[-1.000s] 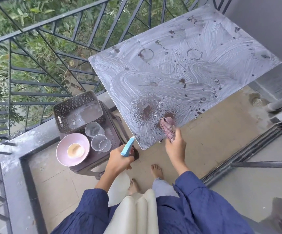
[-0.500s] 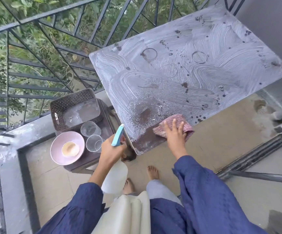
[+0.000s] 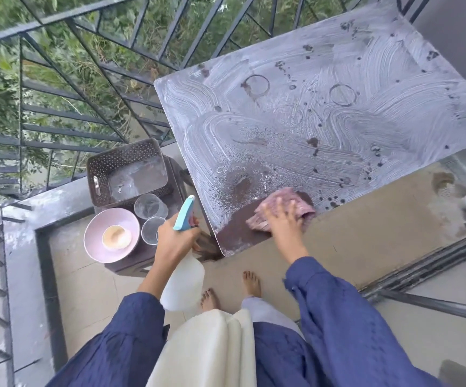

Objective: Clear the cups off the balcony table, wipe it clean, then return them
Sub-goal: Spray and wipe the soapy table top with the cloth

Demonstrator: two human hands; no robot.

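The balcony table (image 3: 338, 129) is smeared with whitish streaks, dark spots and ring marks; its near corner is wiped dark. My right hand (image 3: 283, 219) presses a pink cloth (image 3: 304, 205) flat on that near edge with straight fingers. My left hand (image 3: 174, 238) grips a white spray bottle (image 3: 183, 286) with a blue nozzle, held just left of the table corner. Two clear glass cups (image 3: 149, 205) (image 3: 151, 230) stand on a low dark stool (image 3: 139, 261) to the left, beside a pink plate (image 3: 95, 236) bearing a small cream cup (image 3: 116, 237).
A dark perforated basket (image 3: 100, 169) sits at the back of the stool. Black metal railing (image 3: 86, 65) runs along the left and far side, with greenery beyond. A grey ledge (image 3: 25, 241) borders the tiled floor. My bare feet (image 3: 251, 283) stand below the table edge.
My right hand has spread the bunched cloth flat and slid it right along the near edge, leaving a darker wiped patch. The left hand raised the spray bottle slightly.
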